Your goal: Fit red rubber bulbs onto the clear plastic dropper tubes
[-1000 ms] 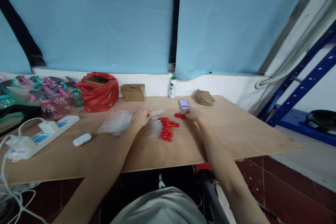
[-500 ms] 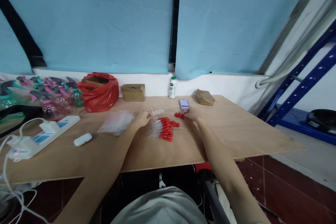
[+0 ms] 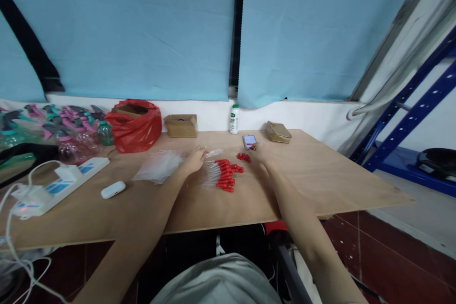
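Observation:
My left hand [image 3: 195, 159] is closed in a pinch on a thin pale stick [image 3: 204, 146], beside several loose thin white sticks [image 3: 215, 153] on the table. Its other fingers are partly hidden. My right hand [image 3: 263, 154] pinches a small red piece [image 3: 253, 147] at its fingertips, just in front of the phone. A little pile of red pieces [image 3: 244, 156] lies to its left. Between my hands sits a bundle of thin clear rods [image 3: 212, 172] with red handle-like ends [image 3: 225, 175] pointing right. Clear plastic bags [image 3: 158, 166] are stacked left of my left hand.
At the back stand a red plastic bag [image 3: 137, 128], an open cardboard box [image 3: 180, 126], a white bottle [image 3: 234, 119] and a brown package [image 3: 278, 132]. The phone [image 3: 249, 141] lies centrally. Spray bottles [image 3: 80, 137], a power strip [image 3: 64, 185] and a white case [image 3: 113, 189] are leftward.
My right hand has risen slightly away from the little red pile, with a red piece now showing at its fingertips. My left hand has shifted only slightly.

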The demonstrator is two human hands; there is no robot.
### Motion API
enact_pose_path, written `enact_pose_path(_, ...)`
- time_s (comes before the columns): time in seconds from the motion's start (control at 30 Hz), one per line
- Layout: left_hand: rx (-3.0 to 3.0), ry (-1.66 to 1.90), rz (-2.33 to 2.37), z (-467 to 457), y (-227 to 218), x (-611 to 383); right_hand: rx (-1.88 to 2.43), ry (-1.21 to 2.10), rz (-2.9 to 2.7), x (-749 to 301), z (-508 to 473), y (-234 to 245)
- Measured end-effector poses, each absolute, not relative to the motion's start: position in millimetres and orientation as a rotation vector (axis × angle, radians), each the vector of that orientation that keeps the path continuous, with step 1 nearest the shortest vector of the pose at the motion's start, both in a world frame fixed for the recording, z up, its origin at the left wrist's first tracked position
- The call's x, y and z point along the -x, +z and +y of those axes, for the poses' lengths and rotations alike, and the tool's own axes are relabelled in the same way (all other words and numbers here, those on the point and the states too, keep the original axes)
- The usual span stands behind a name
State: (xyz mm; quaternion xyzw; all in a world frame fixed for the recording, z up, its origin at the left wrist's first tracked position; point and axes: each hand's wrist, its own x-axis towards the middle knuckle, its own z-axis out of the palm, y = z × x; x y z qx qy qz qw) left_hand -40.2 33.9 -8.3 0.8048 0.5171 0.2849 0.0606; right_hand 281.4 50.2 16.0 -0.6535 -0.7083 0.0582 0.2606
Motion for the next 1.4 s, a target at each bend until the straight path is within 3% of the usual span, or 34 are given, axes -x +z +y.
enact_pose_path(0.27, -2.399, 1.115, 1.324, 21.7, -0.4, 20.3, 1.037, 0.283, -2.028, -247.1, 44.1, 19.0)
enact_pose_path(0.43, -2.358, 1.173, 1.277, 6.2, 9.7, 4.7, 0.836, 0.437, -2.014, -221.6, 27.5, 19.1)
enact_pose_path(1.03, -2.21, 1.411, 1.142, 9.6, 5.4, -2.1, 0.768, 0.444, -2.001, -218.8, 20.8, 22.3)
enact_pose_path(1.4, -2.217, 1.384, 1.183, 10.3, 4.3, -1.0, 0.762, 0.392, -2.003, -215.3, 23.8, 14.4)
